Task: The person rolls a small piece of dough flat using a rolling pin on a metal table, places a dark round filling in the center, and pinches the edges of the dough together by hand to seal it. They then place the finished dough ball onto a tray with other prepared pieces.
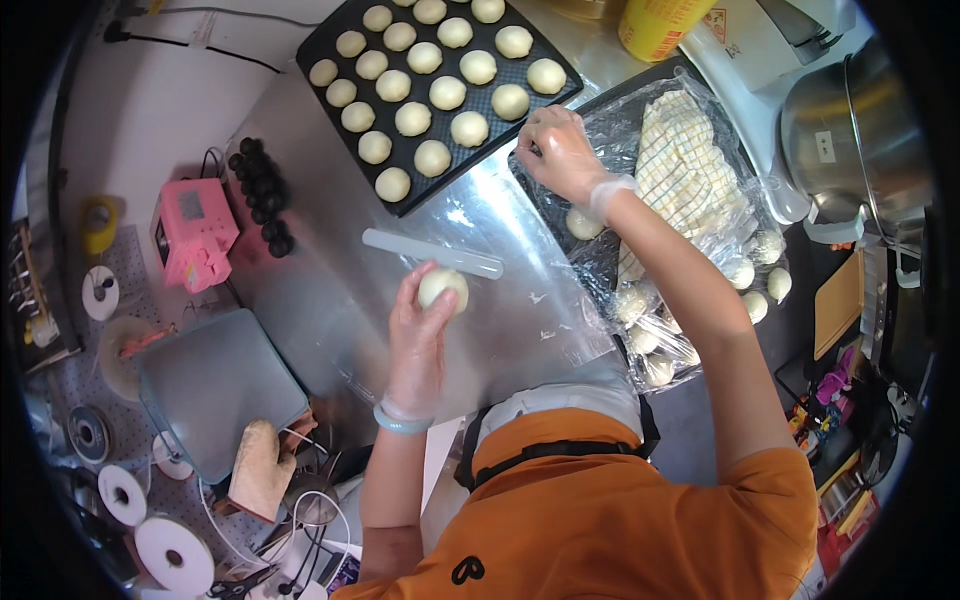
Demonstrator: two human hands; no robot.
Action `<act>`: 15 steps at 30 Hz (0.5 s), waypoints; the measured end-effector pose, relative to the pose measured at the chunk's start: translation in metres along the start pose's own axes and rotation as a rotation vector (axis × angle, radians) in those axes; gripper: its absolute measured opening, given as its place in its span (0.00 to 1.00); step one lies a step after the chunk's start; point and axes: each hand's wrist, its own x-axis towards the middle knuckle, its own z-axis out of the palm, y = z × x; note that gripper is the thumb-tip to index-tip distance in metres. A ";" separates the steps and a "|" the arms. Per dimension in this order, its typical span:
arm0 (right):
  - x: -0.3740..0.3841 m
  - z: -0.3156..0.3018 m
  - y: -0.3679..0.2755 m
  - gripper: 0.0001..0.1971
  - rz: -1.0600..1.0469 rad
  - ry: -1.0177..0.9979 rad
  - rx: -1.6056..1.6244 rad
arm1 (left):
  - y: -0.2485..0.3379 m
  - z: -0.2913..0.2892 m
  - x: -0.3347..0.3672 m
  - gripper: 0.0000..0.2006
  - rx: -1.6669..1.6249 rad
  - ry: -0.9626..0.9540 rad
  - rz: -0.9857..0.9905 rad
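Observation:
My left hand (pixel 418 325), in a clear glove, holds a pale round dough ball (pixel 442 291) between thumb and fingers above the metal worktop. Just beyond it lies a translucent white rolling pin (pixel 433 253). My right hand (pixel 562 152), also gloved, is closed with curled fingers over the far left corner of a dark tray (pixel 572 243); what it grips, if anything, is hidden. That tray carries several dough balls (pixel 655 370) under clear plastic film (pixel 735 225) and a checked cloth (pixel 685 150). Close to my right hand, a black baking tray (pixel 400 207) bears rows of dough balls (pixel 447 93).
A cluster of black balls (pixel 262 195) sits at the worktop's left, beside a pink device (pixel 195 230). A yellow container (pixel 662 28) stands at the back and a large metal pot (pixel 830 140) at the right. An oven mitt (pixel 262 470) and a grey-lidded box (pixel 222 390) are at lower left.

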 end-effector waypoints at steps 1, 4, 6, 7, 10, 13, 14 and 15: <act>-0.003 -0.011 -0.005 0.01 -0.047 0.051 0.064 | 0.006 0.011 0.009 0.24 0.040 -0.016 0.028; -0.025 -0.063 -0.013 0.02 -0.103 0.070 0.175 | 0.019 0.049 0.049 0.25 0.146 -0.116 0.119; -0.049 -0.098 -0.012 0.03 -0.091 0.105 0.215 | 0.027 0.081 0.080 0.25 0.167 -0.234 0.169; -0.065 -0.112 -0.012 0.03 -0.084 0.153 0.103 | 0.025 0.097 0.096 0.26 0.150 -0.308 0.189; -0.105 -0.145 -0.015 0.03 -0.042 0.240 0.000 | 0.013 0.139 0.145 0.23 0.368 -0.584 0.266; -0.131 -0.162 -0.020 0.03 0.095 0.288 0.016 | -0.001 0.175 0.178 0.21 0.674 -0.763 0.227; -0.137 -0.167 -0.020 0.04 0.127 0.287 0.005 | -0.005 0.181 0.182 0.20 0.712 -0.788 0.190; -0.142 -0.170 -0.021 0.04 0.162 0.305 0.000 | -0.011 0.187 0.189 0.20 0.804 -0.803 0.229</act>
